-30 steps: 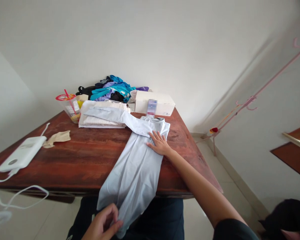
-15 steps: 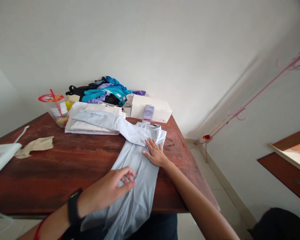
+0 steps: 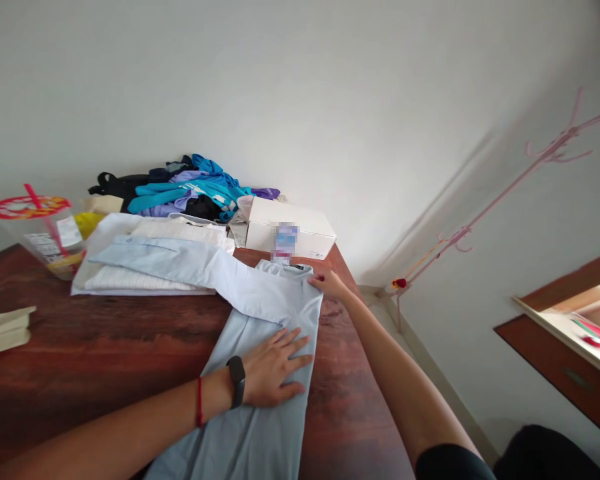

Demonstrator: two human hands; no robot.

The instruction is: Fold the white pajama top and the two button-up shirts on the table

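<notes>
A light grey-blue long-sleeved shirt (image 3: 260, 353) lies lengthwise on the wooden table, its collar toward the white box and its lower part hanging toward me. One sleeve is laid across to the left, its cuff resting on a stack of folded white clothes (image 3: 130, 283). My left hand (image 3: 277, 368), with a black band on the wrist, lies flat and spread on the shirt's body. At the shoulder beside the collar, my right hand (image 3: 330, 283) pinches the shirt's edge between thumb and fingers.
Behind the shirt stands a white box (image 3: 293, 223) with a small blurred packet leaning on it. A plastic cup (image 3: 45, 233) with a straw stands at left, near a scrap of paper (image 3: 5, 330). Heaped clothes (image 3: 190, 187) lie by the wall. A pink coat rack (image 3: 500, 193) leans at right.
My left hand has come down from above the shirt and now lies flat on it. My right hand has moved from lying flat on the shirt to gripping its shoulder edge. The view has shifted.
</notes>
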